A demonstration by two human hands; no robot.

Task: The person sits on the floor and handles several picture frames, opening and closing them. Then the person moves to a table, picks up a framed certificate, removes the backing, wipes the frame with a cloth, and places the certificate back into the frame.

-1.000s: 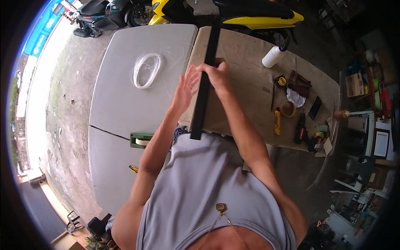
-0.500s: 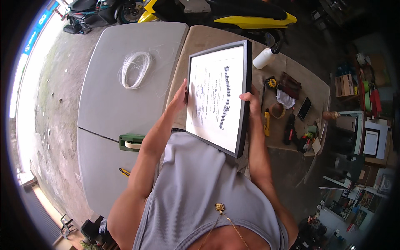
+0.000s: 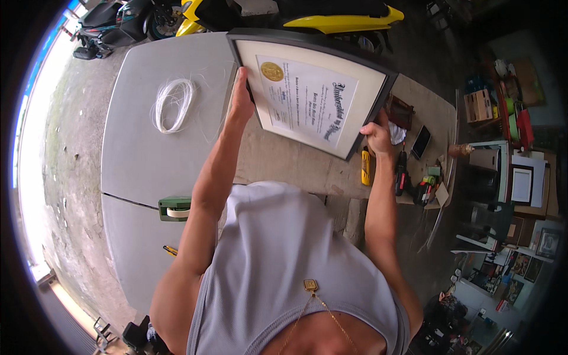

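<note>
A: What lies nearest you?
B: A green tape dispenser (image 3: 173,210) by your left forearm, then a yellow cutter (image 3: 365,168) just short of your right hand (image 3: 377,137)
A: And your grip?
B: Your left hand (image 3: 241,102) grasps the framed certificate (image 3: 307,97) by its left edge, your right by its lower right corner; you hold it tilted over the brown-covered table (image 3: 278,157)
A: Farther off?
B: Behind it, you have a yellow-and-black motorcycle (image 3: 343,22)

Daylight from the left, concrete floor (image 3: 71,154) whitened toward the rim, dim right side, black corners, bench (image 3: 139,157) edges bowed
</note>
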